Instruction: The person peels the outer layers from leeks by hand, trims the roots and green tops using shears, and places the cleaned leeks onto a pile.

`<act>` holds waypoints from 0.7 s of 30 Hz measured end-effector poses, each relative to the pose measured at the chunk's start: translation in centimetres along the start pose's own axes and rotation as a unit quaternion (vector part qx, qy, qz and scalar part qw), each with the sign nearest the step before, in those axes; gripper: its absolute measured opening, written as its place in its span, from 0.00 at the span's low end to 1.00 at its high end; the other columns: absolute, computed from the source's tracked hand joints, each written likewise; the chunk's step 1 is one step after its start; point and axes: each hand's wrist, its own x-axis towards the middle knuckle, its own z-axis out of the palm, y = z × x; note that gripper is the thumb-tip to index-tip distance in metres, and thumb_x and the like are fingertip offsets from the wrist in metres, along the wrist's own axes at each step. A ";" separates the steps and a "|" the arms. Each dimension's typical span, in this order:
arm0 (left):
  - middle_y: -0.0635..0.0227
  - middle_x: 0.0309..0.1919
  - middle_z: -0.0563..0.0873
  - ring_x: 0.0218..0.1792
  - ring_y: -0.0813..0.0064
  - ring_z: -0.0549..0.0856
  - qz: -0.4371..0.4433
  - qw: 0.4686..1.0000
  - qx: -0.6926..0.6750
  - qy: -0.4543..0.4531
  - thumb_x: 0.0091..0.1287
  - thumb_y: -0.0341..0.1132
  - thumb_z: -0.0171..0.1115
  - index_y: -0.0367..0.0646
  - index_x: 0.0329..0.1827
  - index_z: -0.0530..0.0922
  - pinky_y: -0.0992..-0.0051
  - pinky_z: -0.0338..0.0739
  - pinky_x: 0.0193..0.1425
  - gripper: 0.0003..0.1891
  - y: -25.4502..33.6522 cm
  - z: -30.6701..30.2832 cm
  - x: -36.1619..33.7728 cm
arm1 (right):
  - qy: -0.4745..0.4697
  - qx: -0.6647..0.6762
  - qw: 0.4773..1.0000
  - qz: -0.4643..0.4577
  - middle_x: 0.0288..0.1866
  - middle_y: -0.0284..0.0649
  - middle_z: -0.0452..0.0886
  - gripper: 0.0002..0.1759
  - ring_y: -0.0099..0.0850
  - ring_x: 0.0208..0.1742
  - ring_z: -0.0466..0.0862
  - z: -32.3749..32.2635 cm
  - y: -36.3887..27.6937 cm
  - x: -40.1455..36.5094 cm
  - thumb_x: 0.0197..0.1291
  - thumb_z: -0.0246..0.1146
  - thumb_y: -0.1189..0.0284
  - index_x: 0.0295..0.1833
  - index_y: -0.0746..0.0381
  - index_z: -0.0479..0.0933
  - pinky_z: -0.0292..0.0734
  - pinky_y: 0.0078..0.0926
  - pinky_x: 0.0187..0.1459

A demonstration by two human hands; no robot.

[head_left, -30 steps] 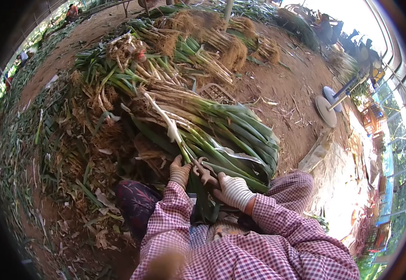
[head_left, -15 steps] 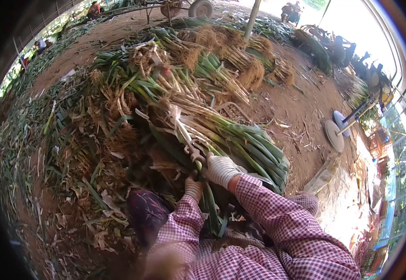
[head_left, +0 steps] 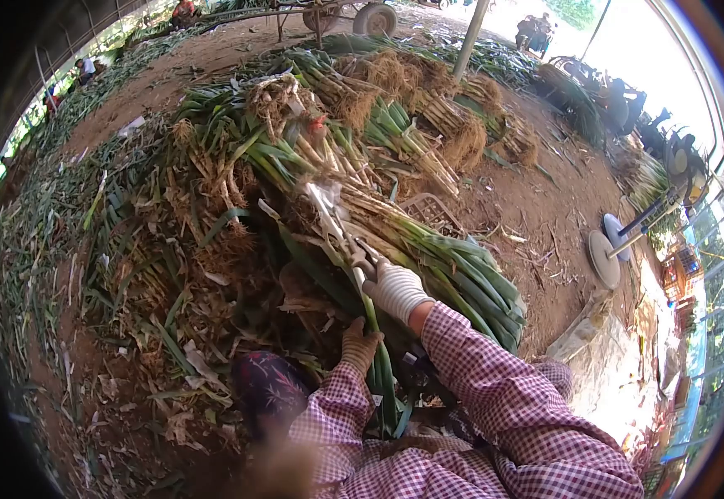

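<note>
My right hand (head_left: 397,290), in a white ribbed glove, is closed at the pale stalk of a leek (head_left: 369,313). Lower down, my left hand (head_left: 359,346) in a brownish glove is closed about the same leek where it turns green. Its leaves hang toward my lap, and its pale end points away from me. The fingertips of both hands are partly hidden. Just beyond my right hand lies a bundle of leeks (head_left: 462,279) with dark green leaves toward the right.
Heaped leeks with bushy roots (head_left: 403,75) lie ahead. Leaf scraps (head_left: 129,291) cover the ground at left. A plastic crate (head_left: 433,208) sits behind the bundle. At right are a round-based stand (head_left: 603,259) and a flattened sack (head_left: 582,324). A cart wheel (head_left: 374,19) and a post (head_left: 471,40) stand farther back.
My right hand has moved slightly up and right along the leek. My left hand sits a little lower, farther from the right one, and more green stalk shows between them. The view has shifted slightly.
</note>
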 end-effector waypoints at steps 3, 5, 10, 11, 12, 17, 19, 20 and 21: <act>0.55 0.33 0.81 0.36 0.63 0.80 -0.014 1.000 -0.022 -0.007 0.47 0.33 0.65 0.34 0.42 0.75 0.68 0.74 0.43 0.19 0.4 0.0 -0.4 | -0.017 0.008 1.000 0.021 0.48 0.47 0.82 0.32 0.42 0.46 0.83 -0.4 0.0 -0.2 0.56 0.57 0.61 0.68 0.51 0.62 0.78 0.38 0.47; 0.56 0.31 0.81 0.36 0.61 0.81 0.041 0.998 0.039 0.002 0.47 0.33 0.65 0.34 0.40 0.75 0.67 0.74 0.43 0.18 -0.3 0.1 0.2 | -0.026 -0.019 0.998 -0.051 0.40 0.57 0.82 0.32 0.49 0.44 0.82 0.2 0.8 0.1 0.55 0.58 0.53 0.53 0.71 0.70 0.76 0.41 0.47; 0.62 0.28 0.81 0.30 0.67 0.81 -0.013 0.991 -0.134 0.017 0.50 0.29 0.64 0.37 0.39 0.76 0.70 0.75 0.38 0.13 1.5 -1.2 -1.2 | 0.046 -0.012 0.999 0.017 0.39 0.58 0.81 0.29 0.51 0.44 0.82 -2.2 2.7 -4.5 0.51 0.63 0.56 0.50 0.69 0.70 0.77 0.42 0.46; 0.64 0.28 0.81 0.28 0.70 0.80 -0.062 0.967 -0.247 0.025 0.51 0.28 0.64 0.38 0.40 0.77 0.72 0.75 0.36 0.12 2.7 -1.8 -1.6 | 0.061 -0.023 0.997 0.047 0.39 0.57 0.81 0.29 0.52 0.44 0.82 -2.3 3.3 -5.8 0.50 0.63 0.56 0.49 0.69 0.70 0.76 0.43 0.46; 0.64 0.28 0.81 0.28 0.70 0.80 -0.064 0.967 -0.247 0.022 0.51 0.28 0.64 0.38 0.40 0.77 0.72 0.75 0.36 0.12 2.4 -1.8 -1.2 | 0.072 -0.017 0.996 0.056 0.39 0.57 0.81 0.29 0.52 0.44 0.82 -2.5 3.7 -7.0 0.50 0.64 0.56 0.49 0.68 0.70 0.76 0.43 0.46; 0.68 0.28 0.81 0.25 0.75 0.78 -0.085 0.957 -0.275 0.036 0.52 0.30 0.69 0.41 0.44 0.78 0.75 0.74 0.33 0.16 2.6 -0.9 -0.8 | 0.060 0.000 0.996 0.067 0.39 0.56 0.81 0.29 0.53 0.44 0.81 -1.0 5.8 -10.2 0.48 0.65 0.56 0.48 0.67 0.71 0.76 0.43 0.46; 0.67 0.30 0.82 0.28 0.74 0.79 -0.108 0.953 -0.281 0.040 0.52 0.30 0.70 0.42 0.43 0.78 0.74 0.74 0.35 0.16 2.4 -0.1 -0.6 | 0.058 0.116 0.986 0.105 0.39 0.57 0.81 0.29 0.53 0.44 0.81 -0.4 6.5 -10.3 0.47 0.65 0.55 0.48 0.67 0.71 0.75 0.42 0.45; 0.69 0.32 0.82 0.30 0.76 0.79 -0.110 0.966 -0.222 0.073 0.53 0.30 0.70 0.43 0.44 0.79 0.74 0.74 0.36 0.15 2.4 0.2 -0.5 | 0.059 0.117 0.986 0.107 0.39 0.57 0.81 0.29 0.53 0.44 0.81 0.2 6.9 -10.3 0.47 0.65 0.55 0.48 0.67 0.71 0.75 0.42 0.45; 0.70 0.34 0.83 0.31 0.78 0.79 -0.112 0.975 -0.163 0.105 0.54 0.29 0.69 0.44 0.45 0.79 0.73 0.74 0.36 0.15 2.5 0.5 -0.5 | 0.054 0.162 0.980 0.099 0.39 0.57 0.81 0.30 0.53 0.44 0.80 1.0 7.3 -10.4 0.47 0.65 0.55 0.48 0.67 0.71 0.75 0.42 0.45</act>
